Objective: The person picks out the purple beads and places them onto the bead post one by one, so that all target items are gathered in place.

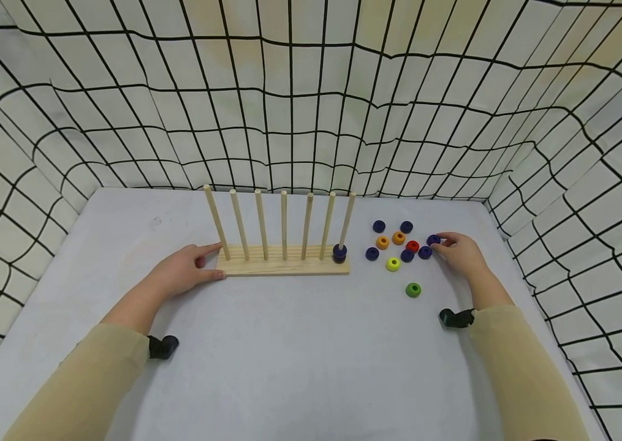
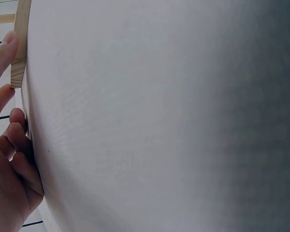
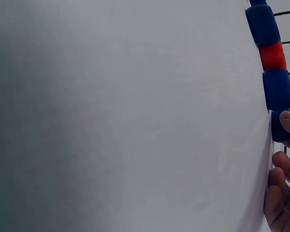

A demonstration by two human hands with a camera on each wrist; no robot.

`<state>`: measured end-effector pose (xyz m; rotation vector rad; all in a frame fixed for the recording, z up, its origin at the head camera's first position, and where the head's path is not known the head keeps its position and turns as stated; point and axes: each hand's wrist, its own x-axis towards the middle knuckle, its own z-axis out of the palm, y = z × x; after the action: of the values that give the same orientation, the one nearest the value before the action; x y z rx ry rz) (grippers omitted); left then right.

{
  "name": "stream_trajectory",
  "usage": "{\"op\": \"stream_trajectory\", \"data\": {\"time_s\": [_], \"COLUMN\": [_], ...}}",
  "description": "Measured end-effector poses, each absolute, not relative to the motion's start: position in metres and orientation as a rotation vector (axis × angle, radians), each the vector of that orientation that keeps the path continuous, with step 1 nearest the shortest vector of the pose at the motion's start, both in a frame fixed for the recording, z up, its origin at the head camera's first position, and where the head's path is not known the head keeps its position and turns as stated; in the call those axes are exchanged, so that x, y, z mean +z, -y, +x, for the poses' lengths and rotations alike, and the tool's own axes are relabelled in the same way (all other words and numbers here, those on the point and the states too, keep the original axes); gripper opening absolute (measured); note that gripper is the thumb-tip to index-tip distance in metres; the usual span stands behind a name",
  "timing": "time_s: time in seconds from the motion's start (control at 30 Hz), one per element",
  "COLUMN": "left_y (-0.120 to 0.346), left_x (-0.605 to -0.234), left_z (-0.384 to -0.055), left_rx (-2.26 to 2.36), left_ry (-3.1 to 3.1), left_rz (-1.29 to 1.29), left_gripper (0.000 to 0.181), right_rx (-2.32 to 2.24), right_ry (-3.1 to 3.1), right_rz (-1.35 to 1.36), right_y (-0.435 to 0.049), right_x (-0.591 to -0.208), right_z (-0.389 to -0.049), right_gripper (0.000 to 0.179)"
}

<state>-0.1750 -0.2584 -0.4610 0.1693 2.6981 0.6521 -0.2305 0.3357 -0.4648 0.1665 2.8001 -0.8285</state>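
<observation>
Bench (image 1: 288,361) spreads broadly before the pegboard (image 1: 283,267); black netting (image 1: 290,44) stands behind its far edge.
Left hand (image 1: 181,269) grips the pegboard's left end with thumb and forefinger; right hand (image 1: 464,254) pinches a blue bead (image 1: 433,239) at the scatter's right side. Only the left wrist view shows end grain; only the head view, the green bead (image 1: 413,290).

One wooden base (image 1: 255,268) bears seven pegs (image 1: 284,225), the peg at its 3 o'clock end threaded with what looks like two stacked blue beads (image 1: 339,253). At the base's 3 o'clock are eleven more: six loose blue beads (image 1: 379,226), two orange beads (image 1: 399,237), one red bead (image 1: 412,246), one yellow bead (image 1: 393,264) and one green bead (image 1: 413,290). There is one left hand (image 1: 181,269) at 9 o'clock and one right hand (image 1: 461,255) at 3 o'clock.
</observation>
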Motion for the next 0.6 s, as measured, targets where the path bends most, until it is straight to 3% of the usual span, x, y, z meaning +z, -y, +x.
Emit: {"op": "stream_trajectory", "data": {"time_s": [0.6], "left_y": [0.2580], "left_x": [-0.4625], "left_z": [-0.1751], "left_rx": [0.645], "left_ry": [-2.702], "left_rz": [0.167], "left_gripper": [0.086], "right_rx": [-0.861], "right_ry": [-2.844], "right_rz": [0.227], "right_y": [-0.3362], "right_x": [-0.4693], "right_z": [-0.2282], "right_gripper": [0.053]}}
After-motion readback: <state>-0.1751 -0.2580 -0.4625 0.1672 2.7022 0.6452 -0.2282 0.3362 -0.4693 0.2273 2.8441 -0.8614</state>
